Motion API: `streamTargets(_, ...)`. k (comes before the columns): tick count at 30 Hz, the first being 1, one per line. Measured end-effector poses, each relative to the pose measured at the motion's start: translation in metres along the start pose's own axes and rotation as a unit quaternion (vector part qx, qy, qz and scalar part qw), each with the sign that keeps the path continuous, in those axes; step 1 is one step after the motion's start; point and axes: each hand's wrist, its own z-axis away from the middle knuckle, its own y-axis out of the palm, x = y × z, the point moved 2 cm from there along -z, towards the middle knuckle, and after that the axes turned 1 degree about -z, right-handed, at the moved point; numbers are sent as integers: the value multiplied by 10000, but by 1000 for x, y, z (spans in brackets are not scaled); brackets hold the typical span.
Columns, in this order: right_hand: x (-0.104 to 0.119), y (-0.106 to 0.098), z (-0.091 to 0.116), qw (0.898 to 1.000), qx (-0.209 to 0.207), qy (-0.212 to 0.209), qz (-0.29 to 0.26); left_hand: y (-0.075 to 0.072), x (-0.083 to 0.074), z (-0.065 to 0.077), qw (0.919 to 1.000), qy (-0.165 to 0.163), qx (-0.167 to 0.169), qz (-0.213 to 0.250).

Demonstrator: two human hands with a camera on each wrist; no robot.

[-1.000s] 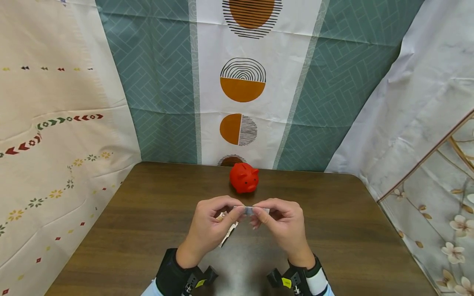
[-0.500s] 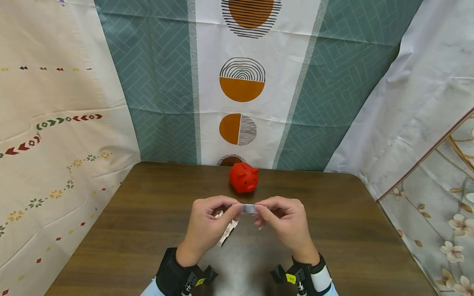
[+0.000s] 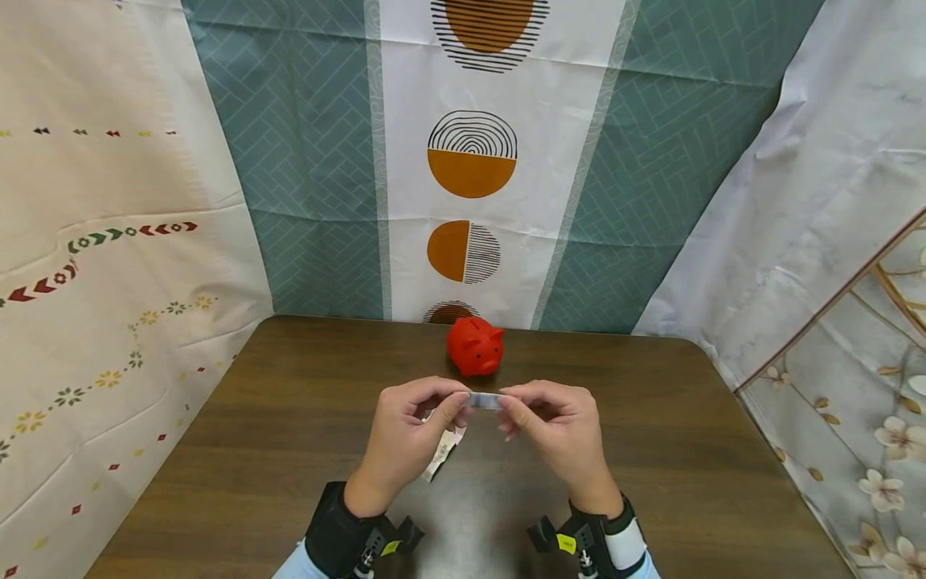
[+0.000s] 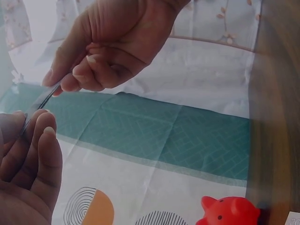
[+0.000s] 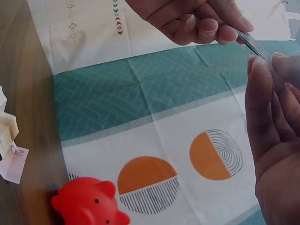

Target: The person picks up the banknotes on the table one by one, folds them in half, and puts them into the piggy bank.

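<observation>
Both hands meet in mid-air over the table, with a narrow grey-blue folded banknote stretched flat between them. One end is pinched by the thumb and index finger of my left hand. My right hand pinches the other end the same way. Seen edge-on in the right wrist view, the folded banknote shows thin layers pressed together. Below my left hand lies a pile of crumpled banknotes, partly hidden by the fingers; the right wrist view shows a pinkish banknote with printed digits.
A red piggy bank stands near the back edge of the brown wooden table, just beyond the hands. Patterned cloths hang behind the table and on both sides, including a green and white curtain.
My right hand has slid outward along the folded banknote, so more of its middle shows between the fingertips. Both hands have risen slightly. The piggy bank stays in place.
</observation>
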Motion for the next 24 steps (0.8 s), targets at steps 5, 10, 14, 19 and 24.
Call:
streamTargets(5,0,0,-1,9999,119,-12,-18,-1,0,-1,10000,-74,-36,-51)
streamTargets(10,0,-1,-1,9999,123,-29,68,-1,2,-2,9998,-154,-73,-59)
streamTargets(14,-1,-1,0,9998,42,60,209,-2,3,-2,9998,-177,-52,-45)
streamTargets(19,-2,-1,0,9993,-40,157,338,-2,6,-1,9999,-155,-9,-4)
streamTargets(24,-4,-2,1,9988,-95,228,432,-2,7,-1,9999,-121,-2,100)
